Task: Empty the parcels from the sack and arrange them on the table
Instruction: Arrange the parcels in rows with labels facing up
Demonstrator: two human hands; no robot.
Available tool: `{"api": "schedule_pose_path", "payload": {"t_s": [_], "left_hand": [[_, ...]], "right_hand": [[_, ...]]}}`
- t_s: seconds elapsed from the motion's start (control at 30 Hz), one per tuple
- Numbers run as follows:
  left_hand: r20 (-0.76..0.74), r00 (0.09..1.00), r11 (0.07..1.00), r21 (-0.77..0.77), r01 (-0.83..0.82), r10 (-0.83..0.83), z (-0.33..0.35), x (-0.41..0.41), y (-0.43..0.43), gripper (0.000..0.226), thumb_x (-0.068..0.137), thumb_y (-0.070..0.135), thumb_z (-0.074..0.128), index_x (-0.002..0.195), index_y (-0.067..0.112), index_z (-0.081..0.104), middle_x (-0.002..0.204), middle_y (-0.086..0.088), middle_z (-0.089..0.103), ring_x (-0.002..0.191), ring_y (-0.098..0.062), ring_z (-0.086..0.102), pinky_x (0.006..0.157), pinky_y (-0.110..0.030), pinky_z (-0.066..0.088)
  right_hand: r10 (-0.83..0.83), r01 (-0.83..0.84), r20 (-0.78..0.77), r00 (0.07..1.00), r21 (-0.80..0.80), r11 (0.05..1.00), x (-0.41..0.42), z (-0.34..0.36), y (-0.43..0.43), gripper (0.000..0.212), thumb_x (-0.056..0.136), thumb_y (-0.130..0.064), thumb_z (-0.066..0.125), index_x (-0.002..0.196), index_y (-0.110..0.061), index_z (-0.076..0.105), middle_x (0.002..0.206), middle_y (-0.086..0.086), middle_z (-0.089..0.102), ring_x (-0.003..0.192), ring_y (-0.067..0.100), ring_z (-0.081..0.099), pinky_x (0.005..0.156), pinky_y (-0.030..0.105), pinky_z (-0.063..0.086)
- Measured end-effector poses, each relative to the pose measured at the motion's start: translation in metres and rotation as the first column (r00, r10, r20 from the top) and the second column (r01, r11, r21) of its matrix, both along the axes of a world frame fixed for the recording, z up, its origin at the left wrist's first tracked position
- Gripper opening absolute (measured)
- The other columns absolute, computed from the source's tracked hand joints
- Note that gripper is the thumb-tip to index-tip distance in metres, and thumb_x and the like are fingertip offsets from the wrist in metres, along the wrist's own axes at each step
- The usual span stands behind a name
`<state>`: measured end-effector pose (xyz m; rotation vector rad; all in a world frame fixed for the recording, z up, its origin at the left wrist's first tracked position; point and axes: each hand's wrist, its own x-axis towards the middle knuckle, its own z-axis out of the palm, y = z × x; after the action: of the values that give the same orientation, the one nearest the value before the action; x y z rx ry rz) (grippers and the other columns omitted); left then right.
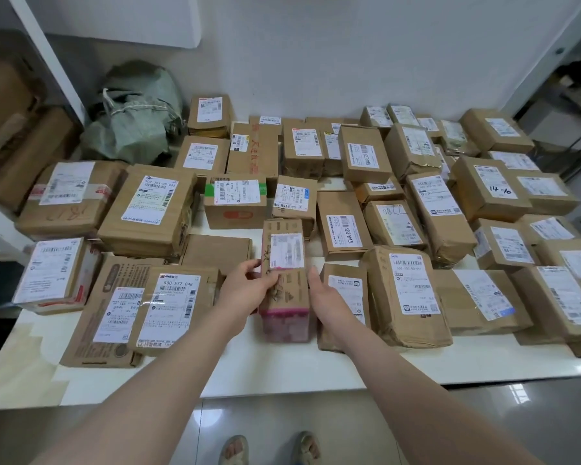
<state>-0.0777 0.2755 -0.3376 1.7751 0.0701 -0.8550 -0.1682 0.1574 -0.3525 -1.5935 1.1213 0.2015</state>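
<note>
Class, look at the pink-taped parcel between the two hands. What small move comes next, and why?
Probably settle the pink-taped parcel squarely into its gap and let go. The left hand grips one side, the right hand presses the other, and neighbouring parcels lie in rows on the table.

The label (286,250) on the pink-taped parcel (291,297) is unreadably blurred.

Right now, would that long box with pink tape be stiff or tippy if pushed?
Probably stiff: the pink-taped box keeps square cardboard edges. Lying flat on the table, it should slide, not tip or roll.
</note>
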Motion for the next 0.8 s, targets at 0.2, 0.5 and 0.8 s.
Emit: {"api": "schedule_pose_path", "payload": {"t_s": [0.2,0.5,0.8], "left_hand": [[-0.064,0.982,0.984,0.006,0.178,-0.178,-0.004,-0.014,-0.008,0.049,0.099,0.022,0.052,0.142,0.04,0.035,0.121,0.007,0.061,0.099,-0.012,0.061,0.079,-0.039,0.053],[0.262,0.943,0.97,0.18,0.163,-0.207,-0.004,-0.009,-0.016,0.06,0.095,0.043,0.054,0.149,0.024,0.034,0.151,-0.001,0.039,0.137,-0.022,0.039,0.111,-0.037,0.034],[0.447,0.892,0.788,0.572,-0.225,-0.069,-0.003,0.039,0.066,0.066,0.088,0.03,0.064,0.146,0.015,0.035,0.146,-0.022,0.032,0.136,-0.037,0.024,0.112,-0.045,0.023]], "right_hand": [[0.048,-0.027,0.183,0.982,-0.119,0.992,-0.007,-0.003,0.002,0.04,0.095,-0.046,0.049,0.133,-0.034,0.046,0.121,-0.007,0.061,0.108,0.017,0.06,0.092,0.04,0.052],[0.012,0.044,0.095,0.995,-0.564,0.824,-0.001,0.006,-0.008,0.047,0.092,-0.028,0.055,0.137,-0.019,0.045,0.137,0.007,0.046,0.127,0.025,0.04,0.104,0.037,0.035],[0.347,-0.175,0.257,0.902,-0.516,0.838,0.054,0.019,0.056,0.033,0.091,-0.008,0.047,0.121,-0.018,0.058,0.114,-0.003,0.063,0.1,0.019,0.061,0.091,0.036,0.05]]}}
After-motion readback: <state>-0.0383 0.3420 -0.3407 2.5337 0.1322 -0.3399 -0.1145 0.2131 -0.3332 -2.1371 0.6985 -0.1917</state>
